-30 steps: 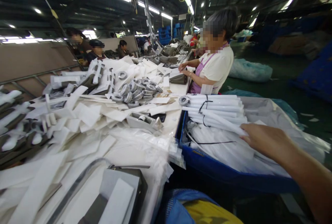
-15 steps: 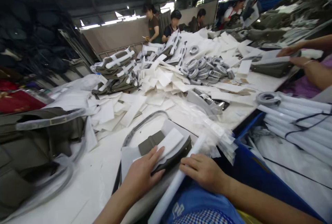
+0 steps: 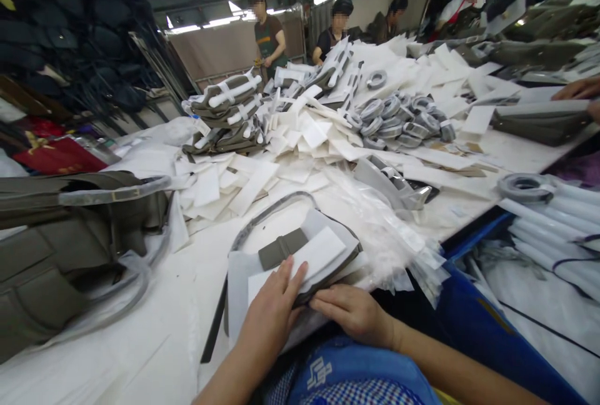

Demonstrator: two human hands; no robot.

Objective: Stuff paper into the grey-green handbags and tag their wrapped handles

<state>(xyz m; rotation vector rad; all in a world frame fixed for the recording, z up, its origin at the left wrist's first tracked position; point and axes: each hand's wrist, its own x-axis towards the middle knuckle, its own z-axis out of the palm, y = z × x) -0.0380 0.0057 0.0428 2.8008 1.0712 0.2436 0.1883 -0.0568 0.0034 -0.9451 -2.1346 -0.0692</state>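
Observation:
A dark olive bag [image 3: 282, 249] lies on the white table near its front edge, its long handle curving out behind it. White and pale grey sheets cover part of it, and a white foam strip [image 3: 323, 254] rests on top. My left hand [image 3: 276, 295] presses on the strip and bag edge, fingers stretched and a little apart. Against the bag's near edge, my right hand [image 3: 351, 312] has its fingers pressed together. Whatever those fingers hold is hidden. Only a short end of a white roll [image 3: 354, 266] shows beyond the right hand.
Piled white foam pieces [image 3: 304, 130], grey tape rolls [image 3: 398, 117] and wrapped bags [image 3: 229, 111] fill the table behind. Larger olive bags [image 3: 79, 249] lie left. Clear plastic bags [image 3: 398, 236] are to the right, beside a blue-lined bin [image 3: 492, 305] with white rolls. Several people work beyond.
The view has swung left. The long white roll under my right hand is no longer seen across my lap. My right hand has moved in against the bag's edge, closer to my left hand.

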